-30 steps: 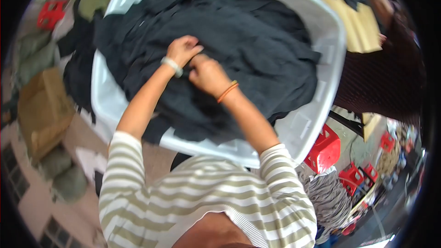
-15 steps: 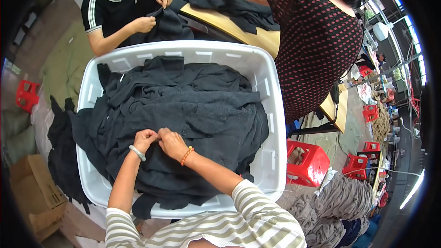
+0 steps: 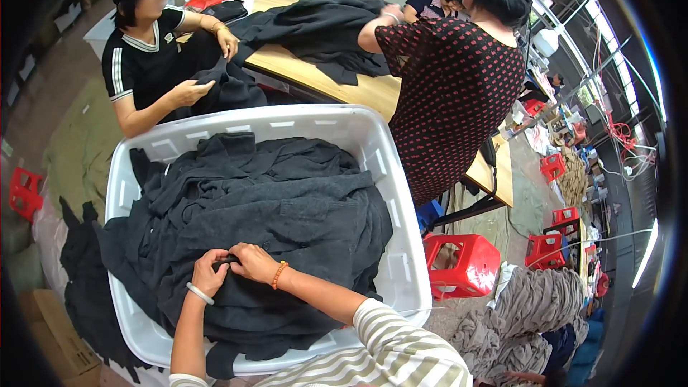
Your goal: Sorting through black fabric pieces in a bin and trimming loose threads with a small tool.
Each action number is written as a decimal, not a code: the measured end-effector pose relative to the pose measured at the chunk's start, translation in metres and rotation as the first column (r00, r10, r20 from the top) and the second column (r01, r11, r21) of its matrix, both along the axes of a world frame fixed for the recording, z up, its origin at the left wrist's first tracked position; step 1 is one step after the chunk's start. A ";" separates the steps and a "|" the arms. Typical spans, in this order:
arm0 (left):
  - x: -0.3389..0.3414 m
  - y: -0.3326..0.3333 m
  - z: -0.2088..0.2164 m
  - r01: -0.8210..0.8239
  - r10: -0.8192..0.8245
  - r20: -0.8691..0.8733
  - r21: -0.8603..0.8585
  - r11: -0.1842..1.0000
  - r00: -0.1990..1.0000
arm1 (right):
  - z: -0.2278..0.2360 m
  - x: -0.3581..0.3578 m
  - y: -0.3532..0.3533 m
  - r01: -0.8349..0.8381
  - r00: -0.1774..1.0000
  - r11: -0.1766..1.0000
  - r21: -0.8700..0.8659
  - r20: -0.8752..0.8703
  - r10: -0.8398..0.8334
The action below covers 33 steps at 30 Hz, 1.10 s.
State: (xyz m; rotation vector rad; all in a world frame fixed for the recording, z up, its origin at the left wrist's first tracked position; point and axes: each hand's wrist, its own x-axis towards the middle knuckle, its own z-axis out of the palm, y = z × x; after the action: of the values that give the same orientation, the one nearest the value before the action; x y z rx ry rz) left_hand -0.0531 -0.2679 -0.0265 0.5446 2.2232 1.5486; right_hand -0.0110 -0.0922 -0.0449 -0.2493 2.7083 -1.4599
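Both my hands work at the near middle of a heap of black garments (image 3: 301, 208), which show a pocket and drawstrings. The heap fills a white plastic tub (image 3: 405, 244). My left hand (image 3: 208, 274), with a pale bangle at its wrist, pinches a small dark fold of a garment. My right hand (image 3: 254, 264), wearing an orange bead bracelet, closes on the same fold from the other side. The two hands nearly touch, and the fingertips are partly hidden by the knuckles and cloth.
Beyond the tub, a co-worker in black (image 3: 154, 57) holds dark cloth. Another in a dotted top (image 3: 459, 93) stands at a wooden table (image 3: 294, 68) with dark garments. A red stool (image 3: 462, 265) and grey cloth piles (image 3: 541, 301) lie right; black cloth (image 3: 82, 272) hangs left.
The view has shifted, so the tub sits lower. My hands now show a raised dark fold between them. The dotted-top co-worker's reaching arm has bent and drawn in.
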 end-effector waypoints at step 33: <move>0.002 0.033 -0.008 -0.177 -0.127 -0.673 -0.364 0.914 0.729 | -0.013 0.056 0.034 0.208 0.956 0.972 0.106 0.188 -0.225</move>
State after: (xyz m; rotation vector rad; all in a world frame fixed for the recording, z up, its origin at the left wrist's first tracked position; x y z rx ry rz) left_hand -0.0515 -0.2345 -0.0348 1.0930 3.0035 0.8900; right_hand 0.0451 -0.0583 -0.0581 0.1955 2.6918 -1.3300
